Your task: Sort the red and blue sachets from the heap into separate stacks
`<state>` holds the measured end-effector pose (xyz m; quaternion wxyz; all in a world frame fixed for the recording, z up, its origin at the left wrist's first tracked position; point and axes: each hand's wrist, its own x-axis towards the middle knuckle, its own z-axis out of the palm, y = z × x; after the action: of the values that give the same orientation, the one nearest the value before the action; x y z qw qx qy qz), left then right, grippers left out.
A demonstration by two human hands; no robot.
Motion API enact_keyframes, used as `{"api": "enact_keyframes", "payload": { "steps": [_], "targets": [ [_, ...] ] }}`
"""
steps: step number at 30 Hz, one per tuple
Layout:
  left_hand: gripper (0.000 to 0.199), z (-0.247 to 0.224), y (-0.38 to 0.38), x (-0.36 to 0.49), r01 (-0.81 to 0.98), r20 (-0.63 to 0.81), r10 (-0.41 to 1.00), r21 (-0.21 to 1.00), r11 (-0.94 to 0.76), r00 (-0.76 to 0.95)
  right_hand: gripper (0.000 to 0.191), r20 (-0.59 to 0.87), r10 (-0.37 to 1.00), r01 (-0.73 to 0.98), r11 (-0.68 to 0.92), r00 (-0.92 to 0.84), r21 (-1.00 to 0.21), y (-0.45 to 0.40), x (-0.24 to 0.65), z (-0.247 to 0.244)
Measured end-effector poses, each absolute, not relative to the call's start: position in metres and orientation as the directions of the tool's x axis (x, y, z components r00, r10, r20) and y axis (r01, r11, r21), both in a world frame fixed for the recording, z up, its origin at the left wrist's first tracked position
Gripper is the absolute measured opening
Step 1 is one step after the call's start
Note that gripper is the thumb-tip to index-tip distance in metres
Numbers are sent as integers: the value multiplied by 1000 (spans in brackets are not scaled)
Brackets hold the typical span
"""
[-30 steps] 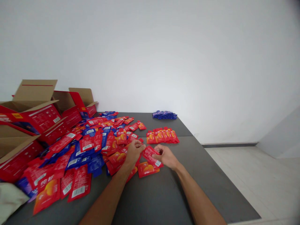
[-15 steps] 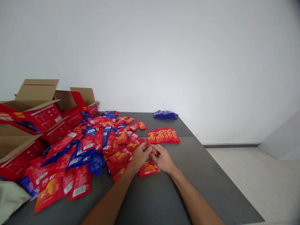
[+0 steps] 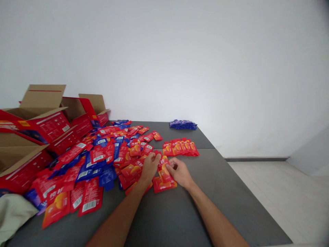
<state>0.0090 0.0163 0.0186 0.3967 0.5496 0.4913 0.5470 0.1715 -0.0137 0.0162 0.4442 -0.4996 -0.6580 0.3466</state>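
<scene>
A big loose heap of red and blue sachets covers the left half of a dark grey table. My left hand and my right hand meet at the heap's right edge, both pinching one red sachet held face up between them. Another red sachet lies flat on the table just under my hands. A neat row of red sachets sits a little beyond my right hand. A small stack of blue sachets lies at the table's far edge.
Open red cardboard boxes stand along the table's left side. A pale cloth lies at the near left corner. The table's right edge drops to a light floor. A white wall is behind.
My hands came together and moved slightly away from me; the red sachet, earlier barcode side up in my right hand, now faces up between both hands.
</scene>
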Motion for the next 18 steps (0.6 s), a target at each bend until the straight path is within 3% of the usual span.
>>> {"api": "enact_keyframes", "payload": {
  "steps": [7, 13, 18],
  "targets": [
    [33, 18, 16, 7, 138, 290, 949, 952, -273, -125, 34, 193, 973, 261, 221, -130, -940, -15, 171, 24],
    [33, 20, 17, -1, 67, 212, 942, 977, -201, -259, 40, -9, 926, 253, 94, -376, -963, -21, 184, 28],
    [31, 25, 18, -1, -51, 64, 974, 996, -76, -215, 39, -51, 951, 218, 18, -306, -976, -19, 184, 26]
  ]
}}
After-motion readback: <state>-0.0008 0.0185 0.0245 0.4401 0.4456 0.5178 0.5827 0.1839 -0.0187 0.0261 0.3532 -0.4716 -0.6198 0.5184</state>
